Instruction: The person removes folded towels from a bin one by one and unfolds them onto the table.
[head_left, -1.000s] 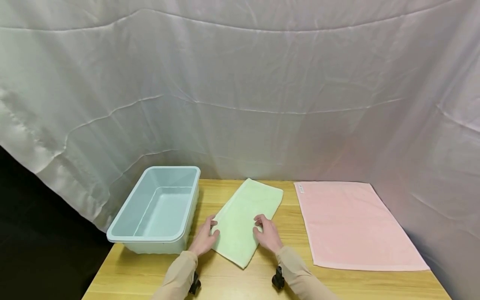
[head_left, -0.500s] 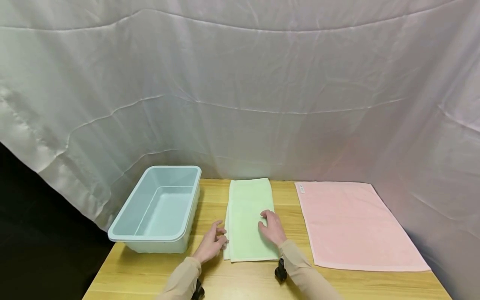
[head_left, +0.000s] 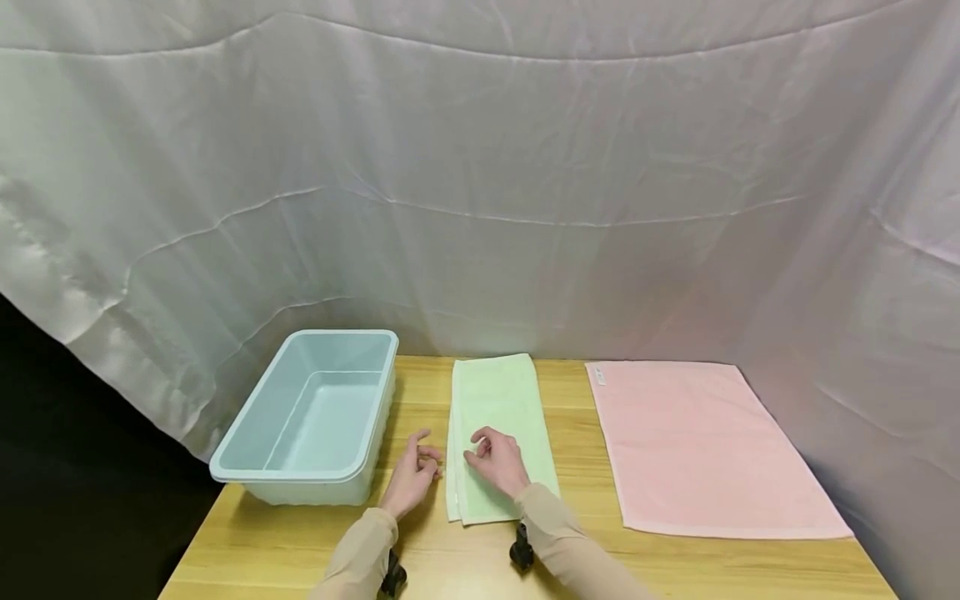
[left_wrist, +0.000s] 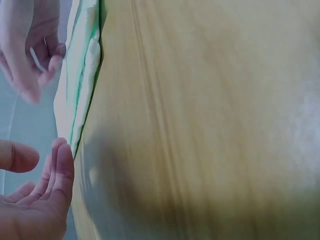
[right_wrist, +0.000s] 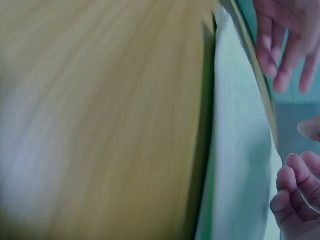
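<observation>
A light green towel point(head_left: 502, 417), folded into a narrow rectangle, lies lengthwise on the table. At its left long edge a lower layer sticks out a little. My left hand point(head_left: 411, 477) is just left of that edge, fingers loosely bent and holding nothing. Over the towel's left half hovers my right hand point(head_left: 501, 461), its fingers relaxed with nothing between them. The left wrist view shows the towel's layered near edge point(left_wrist: 85, 75) beyond the left fingertips point(left_wrist: 64, 160). In the right wrist view the right hand point(right_wrist: 300, 195) is above the towel's surface point(right_wrist: 242, 140).
A pale blue plastic basin point(head_left: 360, 467) stands on the table to the left. On the right a pink towel point(head_left: 712, 450) is spread flat, a small white tag at its far left corner. A grey curtain point(head_left: 480, 167) hangs behind the wooden table point(head_left: 585, 467).
The green towel has turned from slanting to nearly straight. Both hands have come off it, and the right hand has moved left across it in the last half second.
</observation>
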